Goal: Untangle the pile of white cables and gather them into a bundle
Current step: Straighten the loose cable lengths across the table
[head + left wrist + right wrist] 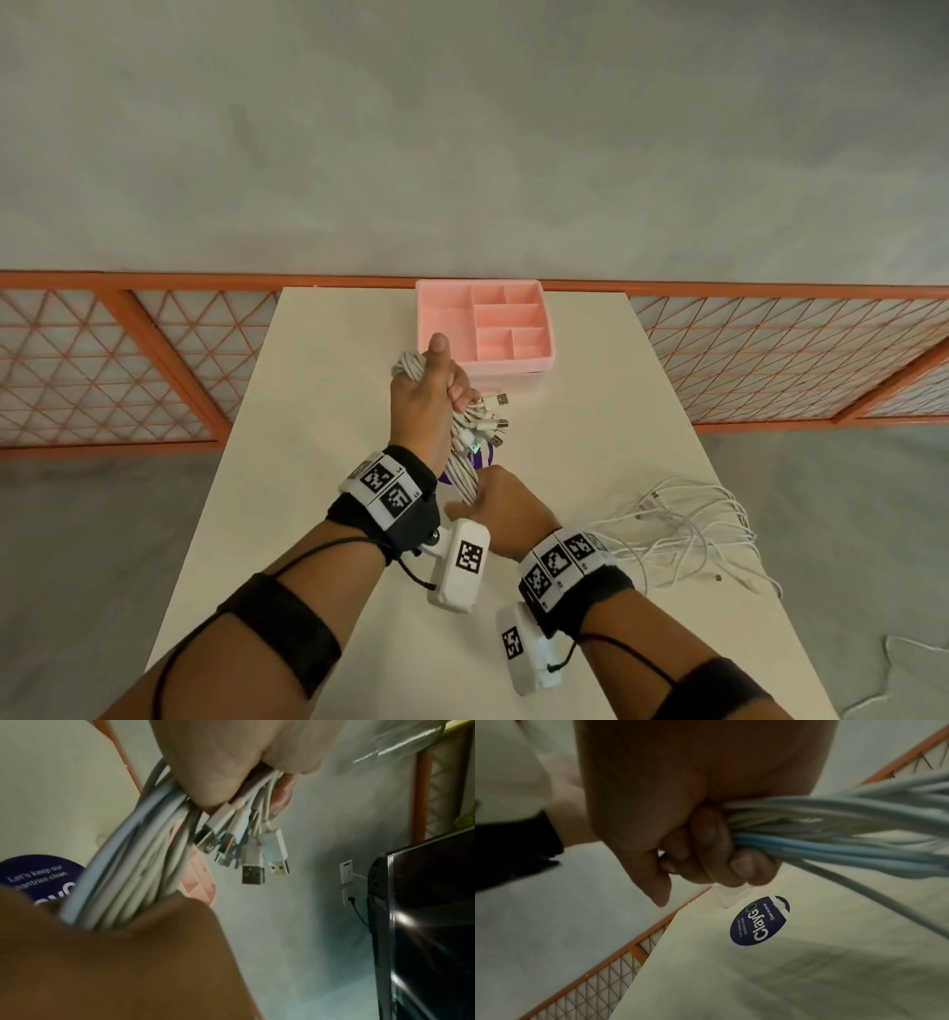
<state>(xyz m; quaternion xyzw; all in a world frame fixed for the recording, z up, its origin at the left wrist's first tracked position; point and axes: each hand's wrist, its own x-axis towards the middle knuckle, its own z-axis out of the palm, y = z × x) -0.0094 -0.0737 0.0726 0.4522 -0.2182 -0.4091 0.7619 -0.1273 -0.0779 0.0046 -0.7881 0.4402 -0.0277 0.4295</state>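
Read "ClayGo" and "Let's keep our pantries clean" on purple sticker (759, 920). Gripped cable bundle (464, 452) in left hand (429, 395) and right hand (506, 506), fingers curled; pink organizer (482, 324) just beyond, loose cables (688, 529) rightward.

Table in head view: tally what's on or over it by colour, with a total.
White: 2, the cable bundle gripped by left hand and right hand, and the loose cable pile on the table
Pink: 1, the divided organiser tray
Purple: 1, the round sticker
Total: 4
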